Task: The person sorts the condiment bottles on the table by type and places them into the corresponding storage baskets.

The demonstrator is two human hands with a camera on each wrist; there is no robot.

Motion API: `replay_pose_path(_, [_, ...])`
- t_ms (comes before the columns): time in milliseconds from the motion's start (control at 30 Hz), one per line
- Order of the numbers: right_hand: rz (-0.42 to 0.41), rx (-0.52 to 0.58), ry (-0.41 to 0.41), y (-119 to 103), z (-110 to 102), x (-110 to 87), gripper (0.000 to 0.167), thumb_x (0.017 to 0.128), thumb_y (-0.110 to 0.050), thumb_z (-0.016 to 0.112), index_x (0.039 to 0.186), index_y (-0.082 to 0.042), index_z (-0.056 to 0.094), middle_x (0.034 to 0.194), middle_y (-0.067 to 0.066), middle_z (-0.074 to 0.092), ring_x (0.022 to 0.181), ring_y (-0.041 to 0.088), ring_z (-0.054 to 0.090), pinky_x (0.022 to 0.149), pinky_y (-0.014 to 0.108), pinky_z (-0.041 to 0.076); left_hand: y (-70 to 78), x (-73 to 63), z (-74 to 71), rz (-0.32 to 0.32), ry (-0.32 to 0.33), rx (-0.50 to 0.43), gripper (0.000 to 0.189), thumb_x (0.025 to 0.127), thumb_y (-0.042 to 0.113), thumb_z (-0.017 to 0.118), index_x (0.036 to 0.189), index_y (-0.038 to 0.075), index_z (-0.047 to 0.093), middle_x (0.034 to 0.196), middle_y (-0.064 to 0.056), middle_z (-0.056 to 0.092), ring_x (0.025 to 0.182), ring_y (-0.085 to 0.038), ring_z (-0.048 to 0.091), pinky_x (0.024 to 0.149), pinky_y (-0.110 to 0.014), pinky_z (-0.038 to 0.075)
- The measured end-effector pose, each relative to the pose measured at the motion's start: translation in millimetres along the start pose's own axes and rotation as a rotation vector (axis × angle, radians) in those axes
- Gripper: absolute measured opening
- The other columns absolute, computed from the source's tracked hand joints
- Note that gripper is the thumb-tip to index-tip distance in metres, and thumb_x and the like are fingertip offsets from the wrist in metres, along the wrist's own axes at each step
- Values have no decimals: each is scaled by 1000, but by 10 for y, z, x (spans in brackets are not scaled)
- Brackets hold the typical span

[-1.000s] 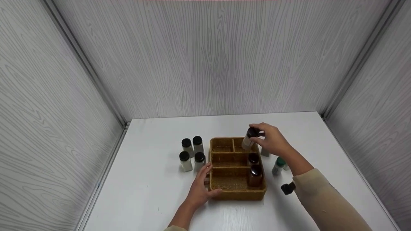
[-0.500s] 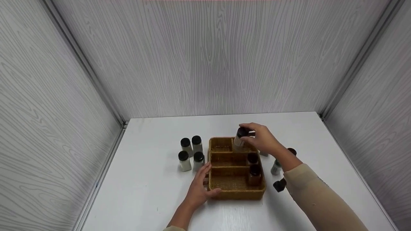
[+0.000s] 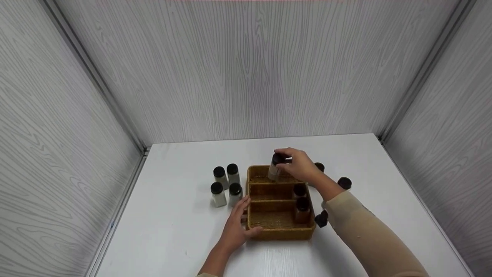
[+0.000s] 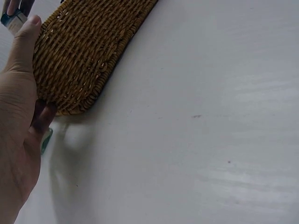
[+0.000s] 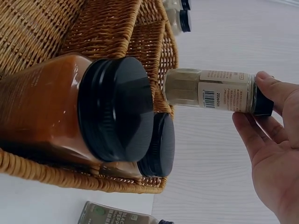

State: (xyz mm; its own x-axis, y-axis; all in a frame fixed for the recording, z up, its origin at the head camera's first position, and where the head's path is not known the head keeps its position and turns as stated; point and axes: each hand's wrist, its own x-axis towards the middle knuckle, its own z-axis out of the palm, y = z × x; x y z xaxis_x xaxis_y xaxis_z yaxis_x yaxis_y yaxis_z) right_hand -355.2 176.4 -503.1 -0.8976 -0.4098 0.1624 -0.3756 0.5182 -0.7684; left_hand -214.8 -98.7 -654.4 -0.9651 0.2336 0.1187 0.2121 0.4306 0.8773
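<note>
A brown wicker basket (image 3: 280, 234) with several compartments stands on the white table. My right hand (image 3: 298, 165) pinches the black cap of a glass spice jar (image 3: 273, 172), holding it slightly tilted over the back compartments. In the right wrist view, the spice jar (image 5: 184, 88) shows pale powder and a printed label. My left hand (image 3: 233, 231) holds the basket's front left corner, thumb at the front rim and fingers along the side. An orange-brown jar (image 5: 42, 102) is in the front compartment at the right; another black-capped jar (image 3: 300, 191) sits in the middle compartment.
Several black-capped jars (image 3: 218, 198) with pale contents stand left of the basket. To the right are more jars, partly hidden by the right arm, one with a black cap (image 3: 344, 183). A label reading black pepper shows on a jar (image 5: 117, 214) beside the basket.
My right hand has carried the spice jar leftward, from the basket's back right corner to over the middle of the back row. My left hand stays at the basket.
</note>
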Motion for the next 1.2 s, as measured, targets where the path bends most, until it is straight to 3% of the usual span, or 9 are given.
replay_pose_path(267, [-6,6,-23,-3,67,66,54,101,-9,77,152,-7,62,149,20,64,139,38,64,110,46,60,1,4,9,-9,-13,-43,103,89,38,92,171,18,33,181,2,24,159,-34,43,118,-54,52])
replay_pose_path(567, [40,-73,-122,-7,134,97,55,103,-13,76,155,-9,60,150,20,65,133,39,69,102,47,63,-25,-6,22,-16,0,-43,104,87,45,92,171,19,35,182,2,24,162,-34,39,120,-58,48])
replay_pose_path(767, [45,-163,-154,10,159,136,55,102,-16,78,154,-11,61,150,18,66,135,36,68,105,50,61,-12,-21,14,-30,3,-69,102,86,43,93,170,29,36,181,6,25,162,-32,40,122,-58,46])
replay_pose_path(1000, [33,-281,-184,45,232,194,52,103,-17,77,152,-10,64,153,18,65,138,37,65,112,53,56,-14,-15,23,-26,8,-56,103,87,42,93,170,18,36,181,4,26,164,-34,35,125,-62,42])
replay_pose_path(1200, [-12,-361,-213,45,287,237,49,102,-14,77,148,-5,66,146,20,70,137,38,66,113,53,56,-18,-10,18,-38,4,-57,105,86,42,93,170,18,36,181,4,25,161,-33,40,122,-59,46])
